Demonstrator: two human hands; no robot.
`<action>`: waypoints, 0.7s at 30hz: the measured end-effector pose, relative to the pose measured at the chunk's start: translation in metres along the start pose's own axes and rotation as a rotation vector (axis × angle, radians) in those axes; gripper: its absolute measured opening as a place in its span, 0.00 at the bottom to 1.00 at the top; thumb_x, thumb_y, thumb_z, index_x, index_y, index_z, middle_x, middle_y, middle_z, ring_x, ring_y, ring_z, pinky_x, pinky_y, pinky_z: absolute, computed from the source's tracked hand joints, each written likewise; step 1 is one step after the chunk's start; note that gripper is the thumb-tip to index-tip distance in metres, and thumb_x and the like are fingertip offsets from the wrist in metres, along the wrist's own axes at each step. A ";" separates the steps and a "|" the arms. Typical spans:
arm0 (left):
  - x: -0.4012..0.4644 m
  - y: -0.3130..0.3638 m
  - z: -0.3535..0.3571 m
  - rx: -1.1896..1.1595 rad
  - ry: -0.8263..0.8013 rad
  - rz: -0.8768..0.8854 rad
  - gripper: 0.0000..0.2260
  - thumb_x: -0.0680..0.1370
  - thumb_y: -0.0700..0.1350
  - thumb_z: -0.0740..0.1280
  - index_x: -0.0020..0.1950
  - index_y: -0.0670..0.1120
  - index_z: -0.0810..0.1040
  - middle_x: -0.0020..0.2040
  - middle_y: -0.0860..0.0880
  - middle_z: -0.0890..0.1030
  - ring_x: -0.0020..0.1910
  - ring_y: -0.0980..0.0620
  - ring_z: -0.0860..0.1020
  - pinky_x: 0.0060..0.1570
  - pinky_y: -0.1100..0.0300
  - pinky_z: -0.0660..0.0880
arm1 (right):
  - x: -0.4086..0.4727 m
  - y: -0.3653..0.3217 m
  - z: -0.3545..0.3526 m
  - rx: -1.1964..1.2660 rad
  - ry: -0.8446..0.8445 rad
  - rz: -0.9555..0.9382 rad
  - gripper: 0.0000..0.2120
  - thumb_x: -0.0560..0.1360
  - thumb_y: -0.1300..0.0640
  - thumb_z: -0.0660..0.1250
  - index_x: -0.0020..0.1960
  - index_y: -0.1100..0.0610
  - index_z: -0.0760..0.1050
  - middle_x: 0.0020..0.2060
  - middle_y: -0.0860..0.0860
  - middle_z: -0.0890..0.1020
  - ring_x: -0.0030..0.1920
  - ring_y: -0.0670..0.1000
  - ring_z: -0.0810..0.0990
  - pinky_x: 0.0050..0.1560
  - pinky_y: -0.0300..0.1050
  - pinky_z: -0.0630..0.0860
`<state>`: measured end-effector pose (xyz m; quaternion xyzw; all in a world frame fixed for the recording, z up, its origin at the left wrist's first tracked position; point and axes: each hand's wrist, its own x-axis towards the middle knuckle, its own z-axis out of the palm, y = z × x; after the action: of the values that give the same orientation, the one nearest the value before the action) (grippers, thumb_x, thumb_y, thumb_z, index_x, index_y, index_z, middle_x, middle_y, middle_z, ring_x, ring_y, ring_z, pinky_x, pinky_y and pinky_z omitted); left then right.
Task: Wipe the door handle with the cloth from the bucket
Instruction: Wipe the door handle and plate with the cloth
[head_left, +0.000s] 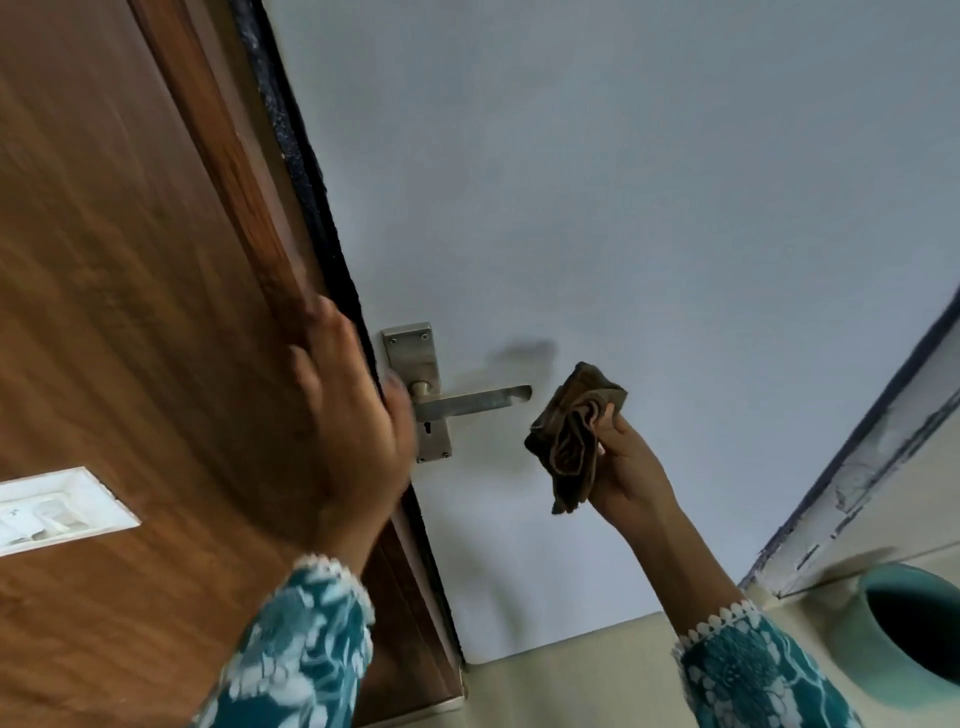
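A steel lever door handle (467, 402) on its backplate (415, 364) is fixed to a pale grey-blue door (623, 208). My right hand (628, 462) grips a crumpled brown cloth (571, 436), held just right of the lever's tip without touching it. My left hand (353, 410) lies flat with fingers spread on the brown wooden frame (156, 312), its thumb close to the handle's backplate. The teal bucket (904, 629) stands at the lower right, partly cut off by the frame edge.
A white switch plate (57, 512) sits on the wooden panel at the far left. A beige floor (571, 675) runs below the door. A scuffed white frame edge (852, 499) rises at the right, beside the bucket.
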<state>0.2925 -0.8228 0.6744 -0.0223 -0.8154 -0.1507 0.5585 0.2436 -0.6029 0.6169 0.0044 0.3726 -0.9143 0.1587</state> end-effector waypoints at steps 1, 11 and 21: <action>-0.019 0.018 -0.001 -0.153 -0.115 0.011 0.26 0.78 0.39 0.60 0.74 0.36 0.54 0.75 0.37 0.59 0.75 0.42 0.59 0.72 0.43 0.58 | -0.004 0.000 -0.002 0.028 -0.063 0.018 0.15 0.79 0.56 0.55 0.61 0.55 0.76 0.62 0.58 0.77 0.60 0.60 0.77 0.56 0.57 0.76; -0.068 0.054 0.004 -1.397 -0.626 -1.510 0.24 0.73 0.59 0.61 0.61 0.45 0.77 0.58 0.39 0.81 0.58 0.39 0.79 0.59 0.42 0.74 | -0.025 -0.001 0.003 0.042 -0.219 0.220 0.23 0.68 0.47 0.72 0.54 0.63 0.77 0.51 0.60 0.75 0.57 0.59 0.72 0.64 0.52 0.62; -0.065 0.046 -0.003 -1.125 -0.682 -1.361 0.20 0.66 0.49 0.72 0.56 0.43 0.79 0.51 0.43 0.83 0.52 0.43 0.81 0.45 0.50 0.78 | -0.029 -0.001 -0.001 -1.103 -0.058 0.008 0.20 0.72 0.54 0.70 0.62 0.58 0.73 0.52 0.53 0.80 0.51 0.52 0.81 0.52 0.48 0.79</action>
<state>0.3289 -0.7709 0.6264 0.1492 -0.5801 -0.8007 -0.0104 0.2704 -0.5936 0.6206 -0.1031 0.7919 -0.5827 0.1511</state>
